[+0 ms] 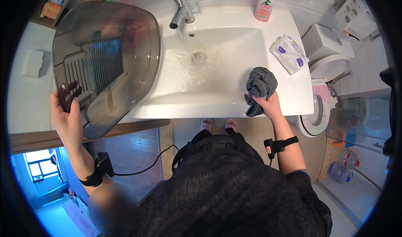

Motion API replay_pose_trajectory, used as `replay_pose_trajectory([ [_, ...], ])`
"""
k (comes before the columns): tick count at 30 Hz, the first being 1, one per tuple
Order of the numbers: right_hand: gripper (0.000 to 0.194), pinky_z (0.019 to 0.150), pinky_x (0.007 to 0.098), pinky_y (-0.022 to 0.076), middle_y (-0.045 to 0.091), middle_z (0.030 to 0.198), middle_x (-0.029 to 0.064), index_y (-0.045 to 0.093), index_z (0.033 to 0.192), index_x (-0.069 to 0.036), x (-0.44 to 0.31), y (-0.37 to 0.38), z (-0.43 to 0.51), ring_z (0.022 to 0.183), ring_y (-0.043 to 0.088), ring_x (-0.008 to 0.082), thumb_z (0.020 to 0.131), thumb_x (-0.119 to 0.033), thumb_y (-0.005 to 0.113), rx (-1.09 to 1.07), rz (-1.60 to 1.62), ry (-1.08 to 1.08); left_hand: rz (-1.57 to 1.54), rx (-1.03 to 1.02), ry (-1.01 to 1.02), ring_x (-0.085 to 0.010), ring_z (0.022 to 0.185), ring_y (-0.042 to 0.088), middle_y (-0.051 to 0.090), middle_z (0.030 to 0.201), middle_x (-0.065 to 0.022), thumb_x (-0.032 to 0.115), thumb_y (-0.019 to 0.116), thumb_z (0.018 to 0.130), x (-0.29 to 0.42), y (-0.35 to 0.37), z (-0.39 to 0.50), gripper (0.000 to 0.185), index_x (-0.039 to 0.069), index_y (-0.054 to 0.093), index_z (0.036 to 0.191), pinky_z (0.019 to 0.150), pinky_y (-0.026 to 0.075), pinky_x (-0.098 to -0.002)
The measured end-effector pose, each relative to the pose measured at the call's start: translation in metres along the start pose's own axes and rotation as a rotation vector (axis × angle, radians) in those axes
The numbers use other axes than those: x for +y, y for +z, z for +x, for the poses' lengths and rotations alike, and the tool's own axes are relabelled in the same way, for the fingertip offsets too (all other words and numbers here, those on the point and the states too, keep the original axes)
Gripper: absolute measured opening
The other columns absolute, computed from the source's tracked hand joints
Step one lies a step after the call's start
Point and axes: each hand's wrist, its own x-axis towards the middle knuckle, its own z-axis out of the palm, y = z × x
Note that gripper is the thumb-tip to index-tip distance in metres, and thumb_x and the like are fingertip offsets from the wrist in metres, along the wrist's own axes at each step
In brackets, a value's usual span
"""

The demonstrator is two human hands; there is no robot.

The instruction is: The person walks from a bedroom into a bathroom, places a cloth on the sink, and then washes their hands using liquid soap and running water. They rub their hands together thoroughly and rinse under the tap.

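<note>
My left hand [67, 119] grips the near left rim of a translucent grey plastic basin [143, 53]. The basin appears tilted over the counter to the left of the sink, and its built-in washboard [106, 64] shows dark ridges. A pinkish shape blurs through its far wall; I cannot tell what it is. In my right hand [270, 106] is a bunched dark grey cloth [261, 80], above the front right part of the white washbasin [248, 44]. Water runs from the chrome faucet [180, 9] onto the drain [198, 58].
A pink bottle with a green cap [265, 4] stands at the sink's back right. Right of the bowl lies a soft white pack [289, 55] bearing writing. A white box [33, 63] sits on the left counter [28, 108]. Beyond the sink's right end is a toilet [314, 117].
</note>
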Motion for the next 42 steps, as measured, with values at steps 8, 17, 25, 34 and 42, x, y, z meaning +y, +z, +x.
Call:
replay_pose_trajectory([
  [8,0.045,0.090,0.0312,0.0472,0.065,0.108,0.0070,0.059,0.117,0.001,0.011,-0.005,0.000,0.098,0.059,0.0167,0.074,-0.007,0.071,0.053,0.177,0.002,-0.504,0.082,-0.556,-0.0176,0.093,0.065,0.065,0.109,-0.0088,-0.005,0.057,0.083,-0.075,0.031,-0.011,0.029,0.004,0.055,0.110,0.073,0.057,-0.0284],
  [17,0.045,0.092,0.0317,0.0447,0.061,0.111,0.0072,0.054,0.122,0.000,0.018,-0.007,-0.001,0.101,0.056,0.0167,0.082,-0.014,0.067,0.124,0.406,0.018,-1.019,-0.105,-0.815,-0.0239,0.094,0.067,0.067,0.108,-0.0122,-0.004,0.058,0.082,-0.130,0.157,-0.036,0.037,0.004,0.054,0.117,0.078,0.056,-0.0324],
  [25,0.045,0.094,0.0320,0.0445,0.062,0.111,0.0073,0.056,0.121,0.002,0.016,-0.003,-0.002,0.101,0.057,0.0177,0.080,-0.012,0.067,0.091,0.333,-0.025,-0.648,-0.256,-0.893,-0.0188,0.092,0.065,0.065,0.107,-0.0100,0.005,0.065,0.087,-0.184,0.207,-0.020,0.049,0.001,0.048,0.132,0.075,0.055,-0.0303],
  [34,0.044,0.093,0.0319,0.0444,0.062,0.111,0.0073,0.055,0.122,0.001,0.019,-0.003,-0.001,0.102,0.057,0.0177,0.082,-0.015,0.067,0.121,0.291,-0.023,-0.222,-0.220,-0.839,-0.0293,0.123,0.052,0.050,0.135,-0.0236,0.014,0.072,0.082,-0.210,0.228,-0.040,0.074,-0.002,0.035,0.145,0.100,0.043,-0.0362],
  [42,0.047,0.098,0.0321,0.0411,0.059,0.117,0.0085,0.053,0.125,0.001,0.022,-0.005,-0.001,0.108,0.054,0.0181,0.086,-0.021,0.064,0.127,0.310,-0.002,0.150,-0.120,-0.040,-0.0377,0.136,0.037,0.039,0.146,-0.0214,0.012,0.067,0.081,-0.114,0.248,-0.086,0.059,0.006,0.047,0.136,0.110,0.030,-0.0485],
])
